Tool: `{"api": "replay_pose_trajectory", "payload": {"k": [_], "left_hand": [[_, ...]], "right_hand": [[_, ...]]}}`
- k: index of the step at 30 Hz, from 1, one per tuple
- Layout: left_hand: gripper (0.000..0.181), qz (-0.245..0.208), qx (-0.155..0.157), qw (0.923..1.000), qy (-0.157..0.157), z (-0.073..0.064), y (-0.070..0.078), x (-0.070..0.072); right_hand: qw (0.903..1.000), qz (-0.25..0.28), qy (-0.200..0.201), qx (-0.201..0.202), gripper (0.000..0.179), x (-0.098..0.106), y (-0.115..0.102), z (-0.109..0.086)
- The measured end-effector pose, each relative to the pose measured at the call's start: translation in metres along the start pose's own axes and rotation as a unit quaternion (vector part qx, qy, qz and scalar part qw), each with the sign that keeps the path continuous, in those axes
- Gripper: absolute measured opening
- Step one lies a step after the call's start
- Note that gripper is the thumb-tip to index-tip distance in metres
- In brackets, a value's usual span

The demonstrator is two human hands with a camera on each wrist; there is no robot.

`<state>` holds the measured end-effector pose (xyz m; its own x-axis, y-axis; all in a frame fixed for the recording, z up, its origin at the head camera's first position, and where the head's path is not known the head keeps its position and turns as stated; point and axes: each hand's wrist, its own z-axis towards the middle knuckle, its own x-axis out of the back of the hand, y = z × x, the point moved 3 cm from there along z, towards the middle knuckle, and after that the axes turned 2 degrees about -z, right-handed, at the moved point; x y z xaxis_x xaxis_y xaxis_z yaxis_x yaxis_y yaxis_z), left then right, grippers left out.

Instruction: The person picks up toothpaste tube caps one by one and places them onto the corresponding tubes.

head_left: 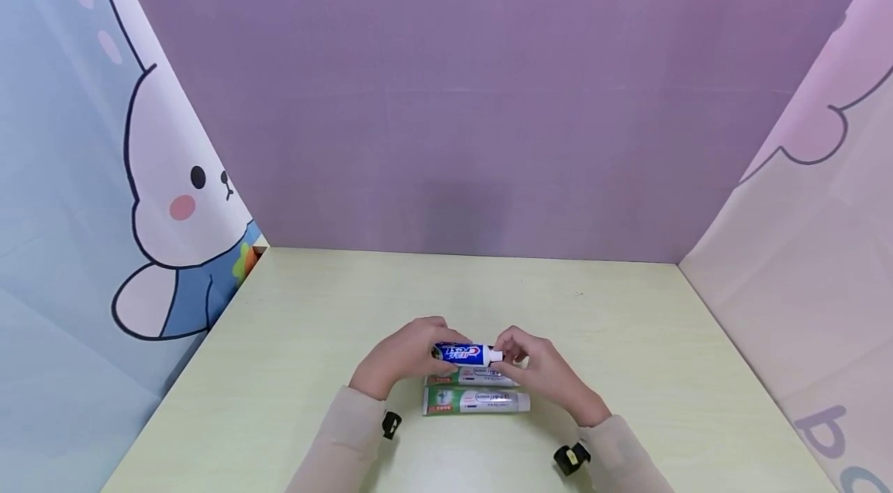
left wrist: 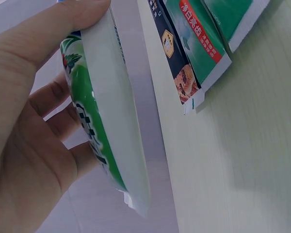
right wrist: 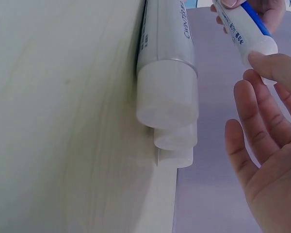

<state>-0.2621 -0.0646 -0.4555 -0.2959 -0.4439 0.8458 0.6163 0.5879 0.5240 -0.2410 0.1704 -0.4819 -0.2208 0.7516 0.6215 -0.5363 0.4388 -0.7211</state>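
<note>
A blue and white toothpaste tube [head_left: 462, 354] is held up off the table between both hands. My left hand [head_left: 412, 353] grips its body, with the thumb on the near side and fingers behind. My right hand [head_left: 547, 370] pinches the white cap end; in the right wrist view its other fingers are spread loosely. Seen from the left wrist, the held tube [left wrist: 104, 107] shows a green and white side. Just below lie a green and white toothpaste tube [head_left: 477, 401] and a similar tube [head_left: 474, 377], partly covered by the hands. A dark tube [left wrist: 177, 58] lies beside them.
The tubes lie in a row on a pale wooden table [head_left: 335, 284], their white caps [right wrist: 167, 92] pointing the same way. A purple cloth [head_left: 453, 98] rises behind the table. Printed curtains hang at the left [head_left: 63, 245] and right [head_left: 802, 268].
</note>
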Motion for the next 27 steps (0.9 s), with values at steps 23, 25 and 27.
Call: {"api": "replay_pose_trajectory", "payload": {"k": [23, 25, 27], "left_hand": [[0.04, 0.0, -0.007, 1.0, 0.004, -0.0007, 0.0012, 0.0014], [0.04, -0.002, -0.008, 0.9999, 0.006, -0.0008, 0.0016, 0.002], [0.04, -0.002, -0.008, 0.9999, 0.007, -0.001, 0.0019, 0.0023]], "right_hand": [[0.999, 0.009, -0.015, -0.042, 0.014, -0.0009, 0.0, -0.0012], [0.9987, 0.008, -0.018, -0.047, 0.014, -0.0006, 0.0001, -0.001], [0.9986, 0.006, -0.019, -0.048, 0.015, -0.0004, 0.0002, -0.0007]]}}
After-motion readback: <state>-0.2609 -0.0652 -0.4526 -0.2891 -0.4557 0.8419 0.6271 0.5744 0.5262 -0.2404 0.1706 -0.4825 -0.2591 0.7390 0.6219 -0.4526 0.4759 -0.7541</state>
